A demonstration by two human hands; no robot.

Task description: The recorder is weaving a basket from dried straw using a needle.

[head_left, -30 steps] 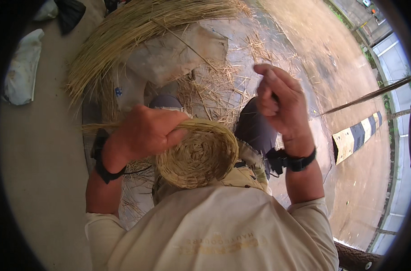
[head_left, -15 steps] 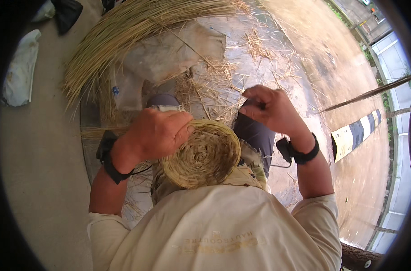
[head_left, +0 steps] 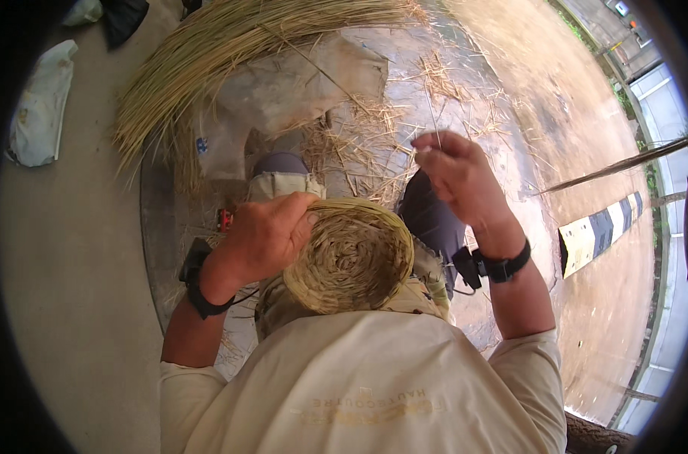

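Observation:
A round, coiled straw basket (head_left: 349, 256) rests in my lap, its open side facing up. My left hand (head_left: 267, 234) is closed on the rim at the basket's upper left, thumb on the inner edge. Up and to the right of the basket, apart from it, my right hand (head_left: 459, 170) is raised with its fingers pinched together. A thin strand (head_left: 434, 113) rises from those fingertips; whether it is thread or a straw fibre is too fine to make out.
A large bundle of long straw stalks (head_left: 230, 60) lies across the far left, by a crumpled translucent plastic sheet (head_left: 306, 83). Straw scraps (head_left: 359, 144) litter the ground covering beyond my knees. A small red object (head_left: 224, 220) lies beside my left hand. A striped barrier block (head_left: 601, 233) stands at right.
My right hand has risen slightly away from the basket and its fingers are now pinched, with a thin strand showing. My left hand keeps its grip on the rim. The red object has come into view.

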